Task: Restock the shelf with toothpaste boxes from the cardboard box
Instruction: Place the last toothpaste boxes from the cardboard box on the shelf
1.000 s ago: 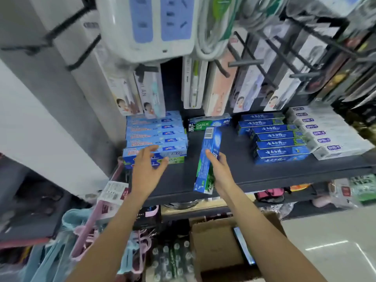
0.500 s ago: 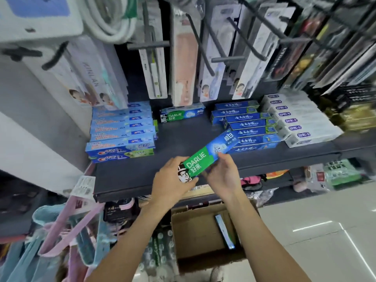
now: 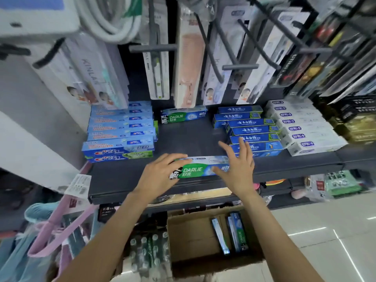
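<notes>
Toothpaste box (image 3: 200,169) in green and blue, its left end hidden under our left hand (image 3: 160,176) and its right end partly behind our right hand (image 3: 237,171), lies lengthwise along the front of the dark shelf (image 3: 126,180). Hanging packs (image 3: 156,64) above are blurred and cut off by the top edge, their print mostly unreadable. Below the shelf our forearms cross over the cardboard box (image 3: 189,233); we make out two or three upright packs (image 3: 236,233) inside, the count unsure. On the shelf a second box of the same brand (image 3: 183,116) sits at the back, a light-blue stack (image 3: 120,129) stands to the left, dark-blue boxes (image 3: 252,129) and white boxes (image 3: 305,127) to the right. Pink and blue hangers (image 3: 50,226) crowd the lower left. Our left hand rests on the box's left end, fingers loosely curved over the top edge; whether they clamp it we cannot tell. Our right hand is spread flat, fingers straight, thumb against the box face
</notes>
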`<action>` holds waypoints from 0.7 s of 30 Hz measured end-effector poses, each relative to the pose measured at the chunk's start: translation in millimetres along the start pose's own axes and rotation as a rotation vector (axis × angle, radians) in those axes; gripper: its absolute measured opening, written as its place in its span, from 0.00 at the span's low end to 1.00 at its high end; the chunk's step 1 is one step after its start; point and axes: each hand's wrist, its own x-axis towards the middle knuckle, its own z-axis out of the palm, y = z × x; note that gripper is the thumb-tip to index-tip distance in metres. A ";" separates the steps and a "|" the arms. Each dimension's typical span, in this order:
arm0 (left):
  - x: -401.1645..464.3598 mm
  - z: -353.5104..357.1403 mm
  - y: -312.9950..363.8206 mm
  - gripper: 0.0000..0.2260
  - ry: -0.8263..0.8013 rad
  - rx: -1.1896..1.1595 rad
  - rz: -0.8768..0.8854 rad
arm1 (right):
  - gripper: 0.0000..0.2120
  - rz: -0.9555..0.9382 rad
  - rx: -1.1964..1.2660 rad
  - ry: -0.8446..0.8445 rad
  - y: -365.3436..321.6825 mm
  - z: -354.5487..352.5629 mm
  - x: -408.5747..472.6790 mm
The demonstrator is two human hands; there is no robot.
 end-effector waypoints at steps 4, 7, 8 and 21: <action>9.9 -4.3 -13.9 0.32 0.062 0.062 0.097 | 0.25 -0.404 -0.062 -0.246 -11.8 -3.9 20.1; 6.4 -4.8 -25.2 0.47 -0.021 0.145 -0.295 | 0.24 -0.459 -0.218 -0.140 -22.9 6.6 52.6; 2.0 -3.9 -31.4 0.48 -0.043 0.180 -0.426 | 0.24 -0.453 -0.297 -0.073 -25.4 12.5 66.8; -22.2 -7.6 -49.8 0.27 -0.057 0.231 -0.650 | 0.26 -0.500 -0.544 -0.073 -59.6 91.3 163.1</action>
